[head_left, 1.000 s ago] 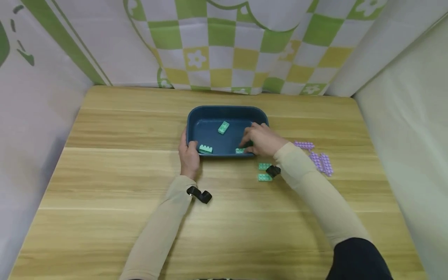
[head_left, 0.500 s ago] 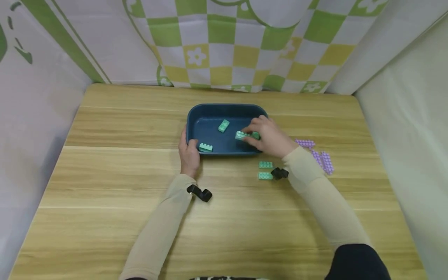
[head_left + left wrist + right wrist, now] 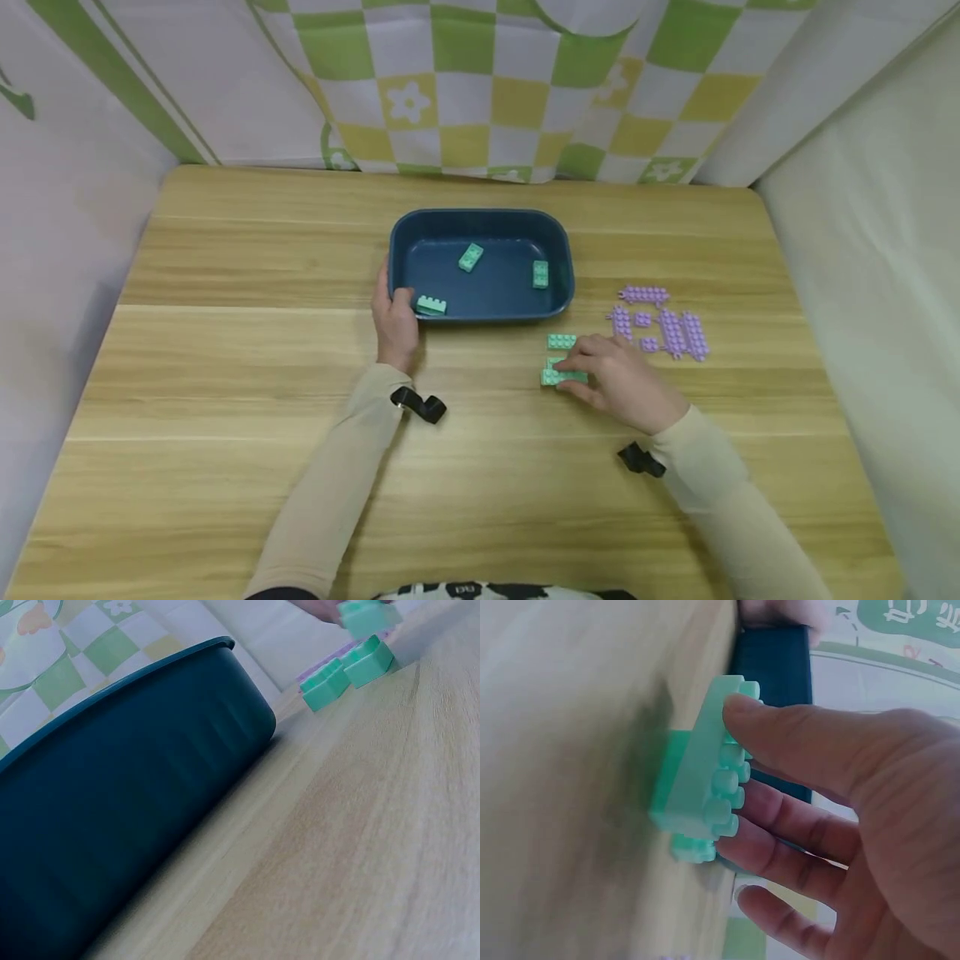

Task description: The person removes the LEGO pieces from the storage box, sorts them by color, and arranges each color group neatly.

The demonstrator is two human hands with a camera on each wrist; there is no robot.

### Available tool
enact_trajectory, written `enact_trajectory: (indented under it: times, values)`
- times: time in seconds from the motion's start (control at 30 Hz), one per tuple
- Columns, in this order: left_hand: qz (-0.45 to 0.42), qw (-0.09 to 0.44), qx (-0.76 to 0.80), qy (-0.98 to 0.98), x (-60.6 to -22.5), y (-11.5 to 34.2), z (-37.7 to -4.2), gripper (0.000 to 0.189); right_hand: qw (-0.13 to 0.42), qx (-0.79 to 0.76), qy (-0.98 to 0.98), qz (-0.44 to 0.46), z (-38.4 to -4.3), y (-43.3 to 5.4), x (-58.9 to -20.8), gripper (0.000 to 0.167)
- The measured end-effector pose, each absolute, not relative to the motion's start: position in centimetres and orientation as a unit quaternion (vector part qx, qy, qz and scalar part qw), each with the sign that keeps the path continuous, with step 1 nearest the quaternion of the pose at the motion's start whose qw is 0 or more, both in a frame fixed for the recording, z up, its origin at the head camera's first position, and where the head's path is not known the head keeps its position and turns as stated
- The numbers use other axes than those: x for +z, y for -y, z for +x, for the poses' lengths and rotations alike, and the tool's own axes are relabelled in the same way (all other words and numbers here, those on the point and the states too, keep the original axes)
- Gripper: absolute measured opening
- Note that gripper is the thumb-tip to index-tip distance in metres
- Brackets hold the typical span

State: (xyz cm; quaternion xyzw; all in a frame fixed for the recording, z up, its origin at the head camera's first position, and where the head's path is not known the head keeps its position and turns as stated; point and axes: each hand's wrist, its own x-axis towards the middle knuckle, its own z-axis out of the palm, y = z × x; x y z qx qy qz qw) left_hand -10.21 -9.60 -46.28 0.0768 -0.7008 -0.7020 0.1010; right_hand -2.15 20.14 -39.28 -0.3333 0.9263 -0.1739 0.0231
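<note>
My left hand point(image 3: 395, 329) grips the left end of a dark blue tray point(image 3: 487, 317), thumb at its front corner. Three mint-green building blocks lie inside: one tilted near the middle point(image 3: 471, 257), one at the right point(image 3: 541, 274), one by the front left corner point(image 3: 431, 305). Thumb and fingers of my right hand point(image 3: 630, 387) pinch another green building block point(image 3: 697, 765) by its studded side, close over the table. Just behind it lie two more green blocks, one in plain sight point(image 3: 562, 341), the nearer one point(image 3: 557, 362) partly covered by the held block.
Several purple studded pieces point(image 3: 674, 333) lie on the wooden table point(image 3: 480, 483) to the right of the tray. A checked curtain point(image 3: 465, 83) hangs along the back edge, and pale cloth walls point(image 3: 862, 208) stand at both sides.
The right hand has let go of a green block inside the tray at the right. It has moved toward me, out of the tray, and now holds another. The left hand keeps its grip.
</note>
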Motion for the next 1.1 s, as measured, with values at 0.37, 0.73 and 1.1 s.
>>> enact_trajectory:
  times: [0.37, 0.73, 1.1]
  values:
    - [0.061, 0.104, -0.725, 0.678, -43.3, 9.4, -9.2, 0.06, 0.025, -0.175, -0.932, -0.317, -1.2, -20.8, -40.6, 0.027]
    - [0.063, 0.096, -0.725, 0.679, -45.1, 9.4, -9.8, 0.061, 0.021, -0.221, -0.931, -0.291, -1.6, -21.5, -39.8, 0.03]
    - [0.084, 0.073, -0.715, 0.69, -45.9, 9.6, -10.2, 0.061, 0.033, -0.195, -0.948, -0.248, -10.2, -18.5, -36.6, 0.045]
